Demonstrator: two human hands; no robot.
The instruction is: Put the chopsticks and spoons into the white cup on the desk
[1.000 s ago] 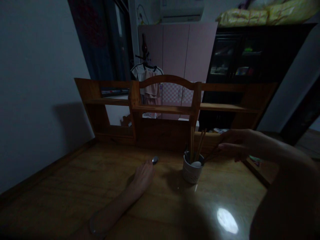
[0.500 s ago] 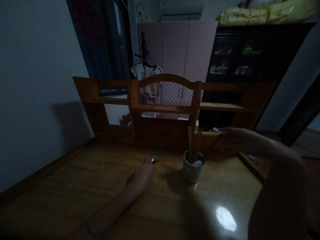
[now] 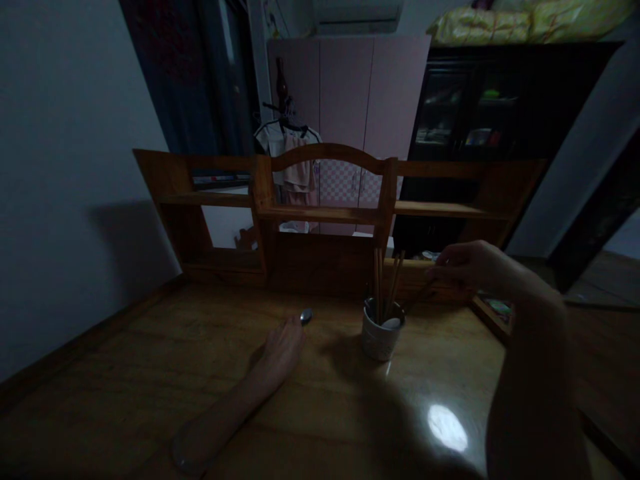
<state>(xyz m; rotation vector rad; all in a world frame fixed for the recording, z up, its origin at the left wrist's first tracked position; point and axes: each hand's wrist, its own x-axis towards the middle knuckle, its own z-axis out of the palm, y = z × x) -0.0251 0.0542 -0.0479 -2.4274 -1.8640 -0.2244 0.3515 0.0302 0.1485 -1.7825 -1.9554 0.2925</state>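
Note:
A small white perforated cup [image 3: 381, 338] stands on the wooden desk [image 3: 150, 373], with several wooden chopsticks [image 3: 379, 283] and a white spoon inside it. My right hand [image 3: 467, 265] is raised to the cup's right, fingers pinched on the upper end of one chopstick [image 3: 419, 295] that leans out of the cup. My left hand [image 3: 281, 348] lies on the desk left of the cup, fingers curled over the handle of a metal spoon [image 3: 306, 315] whose bowl sticks out past the fingertips.
A wooden shelf unit [image 3: 320, 213] runs along the desk's back edge. A light reflection [image 3: 447, 427] shines on the desk near right. Beyond are a pink wardrobe [image 3: 350, 87], hanging clothes [image 3: 295, 160] and a dark glass cabinet [image 3: 475, 120].
My right hand has risen a little and drawn nearer the cup with the leaning chopstick in its fingers. The view has drifted slightly. My left hand stays on the spoon.

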